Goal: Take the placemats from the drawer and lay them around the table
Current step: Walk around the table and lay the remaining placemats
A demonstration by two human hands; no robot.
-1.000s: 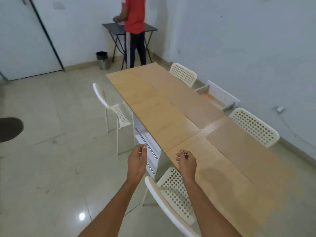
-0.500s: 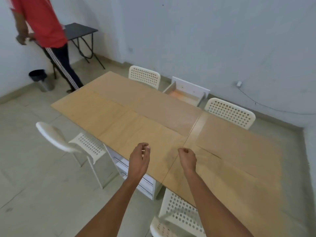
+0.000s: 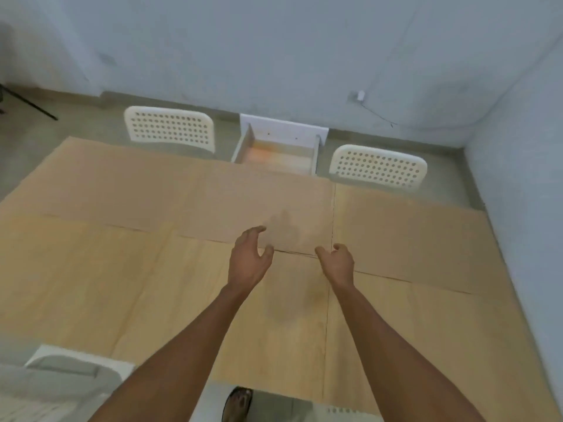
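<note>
1. Left hand hangs over the table, fingers loosely spread and curved, holding nothing.
2. Right hand is beside it, fingers curled in more, also holding nothing.
3. No writing I can read anywhere.
4. Drawer sits pulled open at the far edge between two white chairs; can't tell what's inside, too blurry.
5. Brown mats lie flat along the far side.

Two white perforated chairs stand at the far side, the left chair and the right chair, their backrests showing. A third white chair sits at the near left corner. A white wall plug trails a thin cable down the pale wall. A sandalled foot rests on the grey floor.
</note>
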